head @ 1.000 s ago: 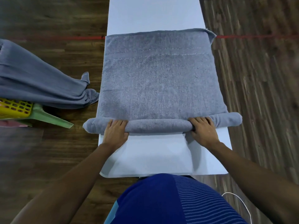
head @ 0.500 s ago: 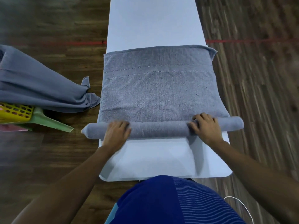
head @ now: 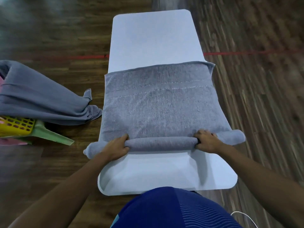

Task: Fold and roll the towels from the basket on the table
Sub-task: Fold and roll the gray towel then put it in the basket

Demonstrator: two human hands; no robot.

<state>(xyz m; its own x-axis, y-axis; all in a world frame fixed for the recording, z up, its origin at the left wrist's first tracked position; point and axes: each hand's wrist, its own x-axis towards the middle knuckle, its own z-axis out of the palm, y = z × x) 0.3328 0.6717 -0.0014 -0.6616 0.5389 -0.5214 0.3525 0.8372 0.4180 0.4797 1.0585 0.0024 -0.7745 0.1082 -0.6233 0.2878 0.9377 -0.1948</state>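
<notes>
A folded grey towel (head: 161, 102) lies flat across the narrow white table (head: 153, 38). Its near edge is wound into a tight roll (head: 162, 143) that overhangs the table on both sides. My left hand (head: 115, 148) grips the roll near its left end, thumb under and fingers curled over the top. Towards the right end my right hand (head: 206, 140) grips the same roll the same way. Both forearms reach in from the bottom of the view.
To the left on the wooden floor a yellow basket (head: 15, 126) sits on a green stand (head: 51, 134), with another grey towel (head: 37, 96) draped over it. A red line (head: 246, 53) crosses the floor. A white cable (head: 243, 216) lies at the bottom right.
The roll has grown thicker and moved away from me up the towel. Both hands went from lying on top of it to curling round it. The view tilted, showing more of the table's far end.
</notes>
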